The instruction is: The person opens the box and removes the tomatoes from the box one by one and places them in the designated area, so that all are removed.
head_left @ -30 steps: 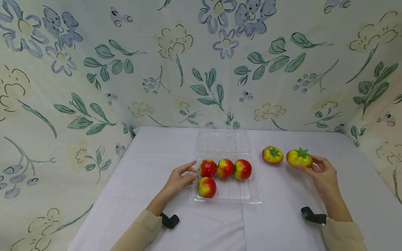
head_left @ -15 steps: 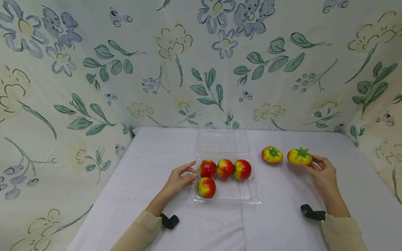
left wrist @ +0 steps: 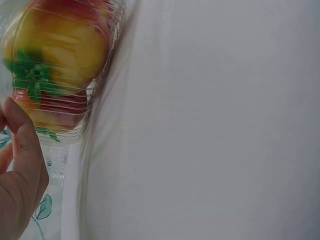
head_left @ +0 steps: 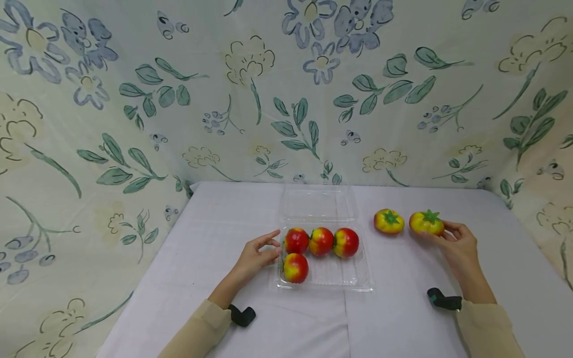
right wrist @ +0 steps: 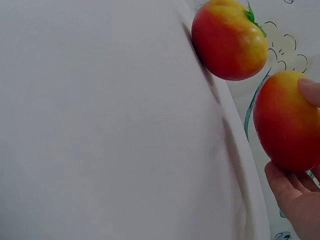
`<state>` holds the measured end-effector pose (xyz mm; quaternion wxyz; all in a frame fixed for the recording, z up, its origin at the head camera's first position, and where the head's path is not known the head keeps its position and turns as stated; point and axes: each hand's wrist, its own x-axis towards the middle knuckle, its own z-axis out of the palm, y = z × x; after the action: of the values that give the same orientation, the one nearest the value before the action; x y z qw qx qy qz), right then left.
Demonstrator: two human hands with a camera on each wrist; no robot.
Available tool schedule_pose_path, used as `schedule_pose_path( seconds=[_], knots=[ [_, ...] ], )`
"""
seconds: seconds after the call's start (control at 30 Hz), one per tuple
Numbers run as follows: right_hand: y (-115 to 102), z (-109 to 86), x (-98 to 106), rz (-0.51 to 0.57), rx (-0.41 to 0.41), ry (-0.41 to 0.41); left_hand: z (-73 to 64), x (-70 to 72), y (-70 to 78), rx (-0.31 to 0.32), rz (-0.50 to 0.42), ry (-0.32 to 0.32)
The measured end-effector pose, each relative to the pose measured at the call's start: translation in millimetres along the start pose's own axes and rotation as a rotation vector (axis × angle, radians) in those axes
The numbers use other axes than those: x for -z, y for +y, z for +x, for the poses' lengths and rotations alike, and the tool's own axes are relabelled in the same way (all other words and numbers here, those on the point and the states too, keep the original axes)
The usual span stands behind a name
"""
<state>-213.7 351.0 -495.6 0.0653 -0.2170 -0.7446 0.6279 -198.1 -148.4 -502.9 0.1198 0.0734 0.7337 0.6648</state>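
Observation:
My right hand point(head_left: 458, 246) grips a red-and-yellow tomato point(head_left: 423, 223) with a green star-shaped top, thumb on one side and fingers on the other. In the right wrist view this tomato point(right wrist: 285, 125) looks mostly red underneath. A second tomato point(head_left: 388, 222) stands on the table just left of it. My left hand point(head_left: 254, 256) has its fingers and thumb loosely extended at the left side of a clear plastic clamshell box point(head_left: 331, 287). Several tomatoes lie inside: a back row, with its rightmost tomato point(head_left: 346, 242), and one front-left tomato point(head_left: 295, 268).
The box's clear lid point(head_left: 320, 203) lies folded back toward the floral curtain point(head_left: 313, 89) behind. A white cloth point(head_left: 233, 209) covers the table. Dark wrist-camera mounts point(head_left: 243, 315) stick out at both sleeves. Inside the box, the front right is bare plastic.
My right wrist has shifted slightly left, with the gripped tomato staying nearly in the same spot. The left hand, the box and the other tomatoes hold still.

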Motion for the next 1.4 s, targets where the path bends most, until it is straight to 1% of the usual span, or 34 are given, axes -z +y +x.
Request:
schedule_pose_path(
  seconds=[0.2,0.33,0.53,0.7,1.17,1.4],
  knots=[
    [4,5.7,-3,0.033,-0.02,0.013,0.2,-0.1,-0.5,-0.003,0.002,0.002],
    [4,7.8,-5,0.057,-0.034,0.027,0.7,-0.1,-0.8,0.002,-0.013,0.002],
    [1,9.4,-8,0.057,-0.06,0.035,1.2,-1.1,-0.9,0.016,-0.03,0.002],
    [2,14.2,-8,0.053,-0.093,0.043,1.1,-1.3,0.1,0.019,-0.006,0.013],
    [4,25.6,-13,0.076,-0.098,0.046,0.4,-1.2,-1.0,0.015,-0.003,0.016],
    [4,28.3,-14,0.091,-0.106,0.051,0.9,-0.8,-1.1,0.021,0.009,0.015]
  ],
)
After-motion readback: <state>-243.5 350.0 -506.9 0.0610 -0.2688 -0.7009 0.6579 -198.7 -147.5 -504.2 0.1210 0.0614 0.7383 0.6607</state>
